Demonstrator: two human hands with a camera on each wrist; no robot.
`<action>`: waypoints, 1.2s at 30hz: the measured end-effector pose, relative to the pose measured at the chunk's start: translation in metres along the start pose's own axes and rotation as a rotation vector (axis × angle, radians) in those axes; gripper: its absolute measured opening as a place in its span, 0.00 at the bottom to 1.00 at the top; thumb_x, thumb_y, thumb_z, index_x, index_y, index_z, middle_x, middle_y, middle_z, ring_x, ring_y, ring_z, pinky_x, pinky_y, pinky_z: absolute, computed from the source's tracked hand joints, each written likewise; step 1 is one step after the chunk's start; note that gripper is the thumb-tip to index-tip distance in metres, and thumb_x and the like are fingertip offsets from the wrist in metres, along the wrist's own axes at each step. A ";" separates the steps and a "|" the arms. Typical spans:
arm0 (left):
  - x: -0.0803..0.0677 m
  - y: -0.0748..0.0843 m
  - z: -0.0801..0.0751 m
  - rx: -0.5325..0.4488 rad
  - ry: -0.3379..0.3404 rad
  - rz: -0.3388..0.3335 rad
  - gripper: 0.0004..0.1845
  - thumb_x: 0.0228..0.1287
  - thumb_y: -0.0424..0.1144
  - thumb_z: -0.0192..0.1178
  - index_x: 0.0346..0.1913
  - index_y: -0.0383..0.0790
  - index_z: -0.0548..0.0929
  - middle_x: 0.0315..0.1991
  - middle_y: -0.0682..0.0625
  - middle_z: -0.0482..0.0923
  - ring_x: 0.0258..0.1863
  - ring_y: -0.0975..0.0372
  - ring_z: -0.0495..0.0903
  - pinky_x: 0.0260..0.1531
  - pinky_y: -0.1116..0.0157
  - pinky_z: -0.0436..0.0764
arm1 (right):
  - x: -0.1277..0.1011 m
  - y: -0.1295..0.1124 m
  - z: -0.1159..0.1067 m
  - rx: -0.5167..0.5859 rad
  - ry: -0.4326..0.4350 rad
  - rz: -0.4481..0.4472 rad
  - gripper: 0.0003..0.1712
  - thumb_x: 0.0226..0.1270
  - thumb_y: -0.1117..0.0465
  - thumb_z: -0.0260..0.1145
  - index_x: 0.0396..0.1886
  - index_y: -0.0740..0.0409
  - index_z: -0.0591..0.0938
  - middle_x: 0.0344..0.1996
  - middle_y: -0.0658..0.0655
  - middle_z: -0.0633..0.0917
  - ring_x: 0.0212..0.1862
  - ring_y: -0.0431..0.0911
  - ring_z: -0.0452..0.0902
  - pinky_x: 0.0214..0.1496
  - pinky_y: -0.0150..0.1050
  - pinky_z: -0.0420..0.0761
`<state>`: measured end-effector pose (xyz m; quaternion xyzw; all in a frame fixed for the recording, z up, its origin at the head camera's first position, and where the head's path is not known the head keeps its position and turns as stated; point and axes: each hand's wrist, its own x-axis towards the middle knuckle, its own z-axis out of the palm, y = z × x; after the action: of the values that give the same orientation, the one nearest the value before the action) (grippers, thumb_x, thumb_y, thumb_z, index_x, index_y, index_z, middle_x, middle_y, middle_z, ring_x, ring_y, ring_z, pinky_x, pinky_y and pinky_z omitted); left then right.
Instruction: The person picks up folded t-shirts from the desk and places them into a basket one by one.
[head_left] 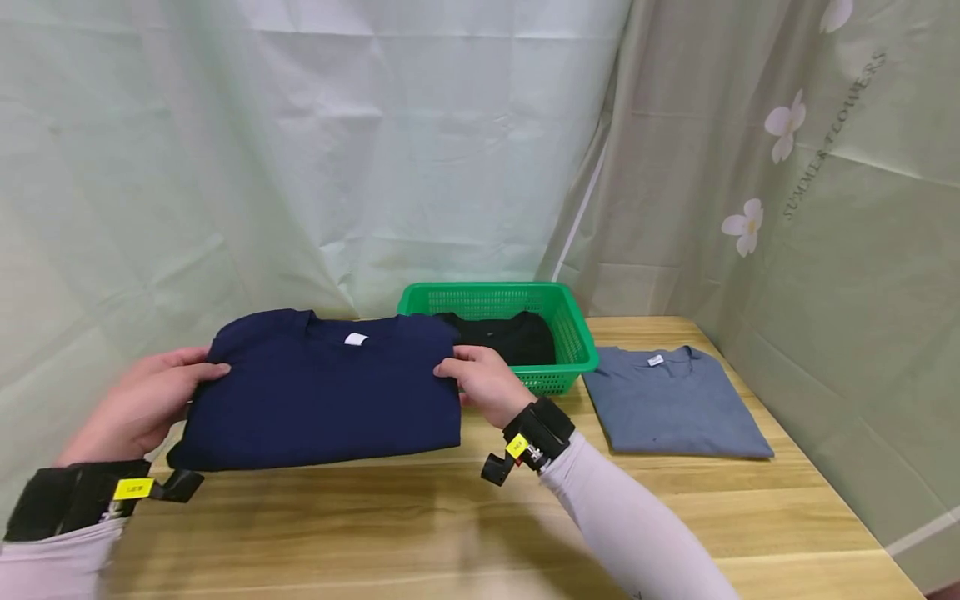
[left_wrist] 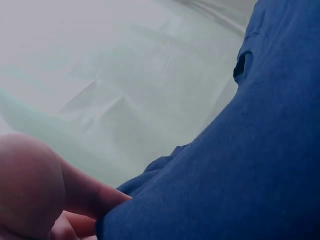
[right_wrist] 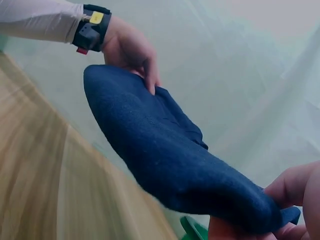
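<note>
Holding up a folded navy shirt (head_left: 322, 408) by its two sides, we keep both arms stretched forward over the wooden table (head_left: 360, 533). Our left hand (head_left: 146, 404) comes in from the lower left, its thumb flat along the front of the cloth and its fingers curled behind the edge. Our right hand (head_left: 487, 383) reaches diagonally inward and pinches the opposite side the same way, thumb in front, fingers tucked behind. Both grips are closed on the fabric. The shirt hangs between them, above the tabletop, and covers the left part of a green basket (head_left: 480, 298). Its knit looks soft and matte, folded into a thick rectangle with a rounded lower edge, a small white label (head_left: 356, 339) at the collar. The basket is rectangular, perforated plastic with a smooth rim, and a black garment (head_left: 517, 342) lies inside. Just to its right, a grey-blue shirt (head_left: 675, 408) lies folded flat on streaky, pale-grained wood. Behind everything hangs a creased, faintly glossy curtain (head_left: 450, 158).
</note>
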<state>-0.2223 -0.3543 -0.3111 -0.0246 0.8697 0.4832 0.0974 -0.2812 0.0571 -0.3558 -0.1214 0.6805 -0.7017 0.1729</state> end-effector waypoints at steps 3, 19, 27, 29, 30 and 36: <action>0.003 0.004 0.008 -0.008 0.000 0.041 0.41 0.93 0.48 0.39 0.86 0.21 0.37 0.85 0.18 0.44 0.53 0.75 0.84 0.45 0.78 0.84 | -0.005 -0.001 -0.010 -0.011 0.017 -0.001 0.22 0.79 0.63 0.65 0.68 0.63 0.84 0.57 0.58 0.89 0.48 0.44 0.86 0.51 0.38 0.87; 0.021 0.024 0.055 -0.130 -0.043 0.213 0.36 0.90 0.44 0.52 0.85 0.23 0.56 0.53 0.68 0.84 0.48 0.74 0.87 0.48 0.68 0.90 | -0.029 -0.001 -0.063 -0.063 0.096 -0.028 0.19 0.78 0.64 0.64 0.64 0.62 0.85 0.33 0.44 0.86 0.30 0.39 0.75 0.30 0.30 0.70; 0.029 0.035 0.081 -0.187 -0.062 0.234 0.34 0.89 0.43 0.53 0.84 0.25 0.60 0.54 0.64 0.85 0.49 0.73 0.87 0.50 0.68 0.89 | -0.040 0.000 -0.089 -0.096 0.114 -0.016 0.18 0.80 0.61 0.64 0.64 0.61 0.85 0.30 0.44 0.86 0.24 0.39 0.71 0.29 0.31 0.67; 0.031 0.036 0.087 -0.206 -0.064 0.243 0.34 0.89 0.43 0.53 0.84 0.25 0.60 0.54 0.65 0.85 0.49 0.72 0.87 0.50 0.68 0.89 | -0.042 0.000 -0.094 -0.103 0.122 -0.009 0.20 0.81 0.61 0.63 0.66 0.62 0.84 0.30 0.43 0.85 0.24 0.39 0.70 0.29 0.31 0.67; 0.033 0.037 0.090 -0.215 -0.063 0.248 0.34 0.89 0.42 0.54 0.84 0.25 0.60 0.54 0.64 0.85 0.49 0.72 0.87 0.50 0.68 0.89 | -0.043 -0.001 -0.096 -0.105 0.128 -0.009 0.20 0.81 0.61 0.63 0.67 0.62 0.84 0.30 0.43 0.85 0.24 0.39 0.69 0.29 0.31 0.66; 0.040 0.040 0.103 -0.264 -0.112 0.285 0.35 0.88 0.42 0.56 0.84 0.25 0.60 0.58 0.60 0.85 0.51 0.72 0.88 0.52 0.69 0.89 | -0.049 -0.002 -0.109 -0.090 0.143 0.013 0.28 0.81 0.61 0.63 0.77 0.61 0.78 0.31 0.42 0.87 0.22 0.38 0.67 0.35 0.28 0.75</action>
<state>-0.2524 -0.2437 -0.3382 0.1128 0.7868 0.6024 0.0723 -0.2806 0.1764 -0.3557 -0.0740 0.7227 -0.6761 0.1226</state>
